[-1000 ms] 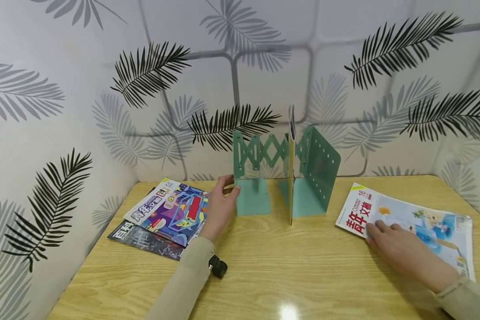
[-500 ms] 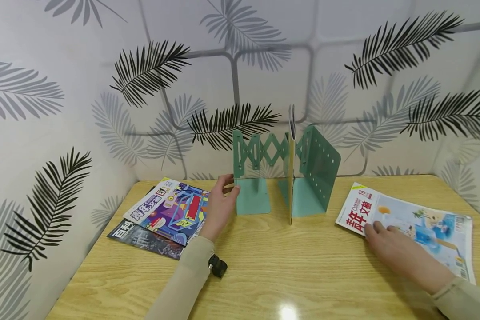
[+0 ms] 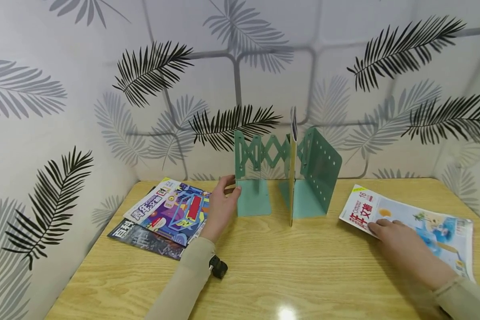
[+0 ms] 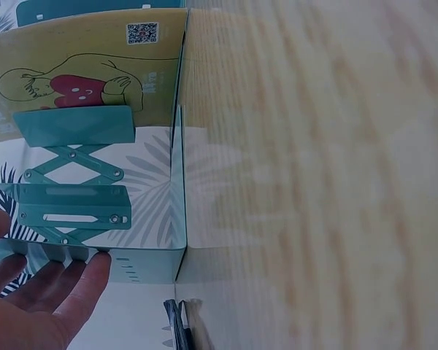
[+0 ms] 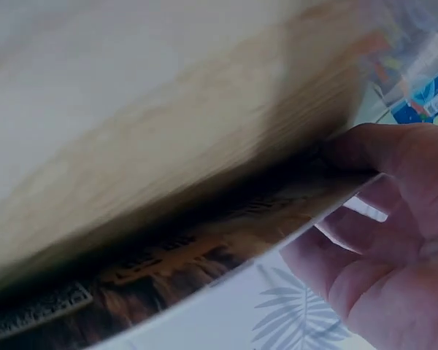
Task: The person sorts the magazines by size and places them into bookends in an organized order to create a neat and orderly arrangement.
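Note:
My left hand (image 3: pixel 222 205) touches the outer side of the green expanding bookend's (image 3: pixel 240 153) left end plate. In the left wrist view its fingers (image 4: pixel 95 281) lie fairly straight against that plate, with the thumb near the left image edge. One magazine (image 3: pixel 292 178) stands upright in the bookend, its yellow back cover (image 4: pixel 95 58) visible from the left wrist. On the right, my right hand (image 3: pixel 402 244) pinches the near left edge of a blue-and-white magazine (image 3: pixel 440 226). The right wrist view shows that edge between thumb and fingers, with the dark underside (image 5: pixel 160 270) visible.
Two magazines overlap at the left of the wooden table (image 3: pixel 264 275): a purple one (image 3: pixel 178 211) over a dark one (image 3: pixel 144 240). A leaf-patterned wall (image 3: pixel 272 80) rises behind the table. The bookend's perforated right plate (image 3: pixel 324 166) faces the right magazine.
My right fingers have shifted slightly at the magazine's near edge, and that edge looks a little raised and bent. The left hand and bookend have hardly moved.

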Demonstrator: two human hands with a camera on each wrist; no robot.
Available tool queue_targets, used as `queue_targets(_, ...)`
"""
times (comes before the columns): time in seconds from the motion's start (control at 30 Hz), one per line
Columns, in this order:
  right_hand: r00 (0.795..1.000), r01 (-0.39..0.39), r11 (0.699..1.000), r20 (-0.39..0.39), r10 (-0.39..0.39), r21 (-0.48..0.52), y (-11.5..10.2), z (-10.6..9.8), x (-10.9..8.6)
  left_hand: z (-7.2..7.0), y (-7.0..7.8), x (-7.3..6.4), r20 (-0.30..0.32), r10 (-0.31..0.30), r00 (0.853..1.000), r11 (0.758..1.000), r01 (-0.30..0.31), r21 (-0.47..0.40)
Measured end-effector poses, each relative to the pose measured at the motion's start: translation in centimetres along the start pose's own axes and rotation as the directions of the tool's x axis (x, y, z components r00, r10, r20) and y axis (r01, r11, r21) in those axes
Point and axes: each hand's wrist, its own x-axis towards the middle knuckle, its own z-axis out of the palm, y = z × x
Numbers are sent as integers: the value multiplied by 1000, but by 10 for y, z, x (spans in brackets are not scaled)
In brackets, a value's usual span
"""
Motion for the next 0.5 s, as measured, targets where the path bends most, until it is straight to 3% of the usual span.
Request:
queue_targets(0.1, 999, -25, 1000, -31, 24, -8, 4, 0, 2, 1, 2, 0, -1, -1, 1000, 1000, 1, 2)
queue_targets(0.3, 995, -96, 995, -14, 95, -30, 6, 0, 4, 1, 2, 0, -7, -11, 1000, 1000, 11, 12)
queue_targets(0.5, 994, -86, 996, -68, 84, -35, 3, 1, 6, 1, 2, -1, -2, -13, 1000, 1000, 13, 17)
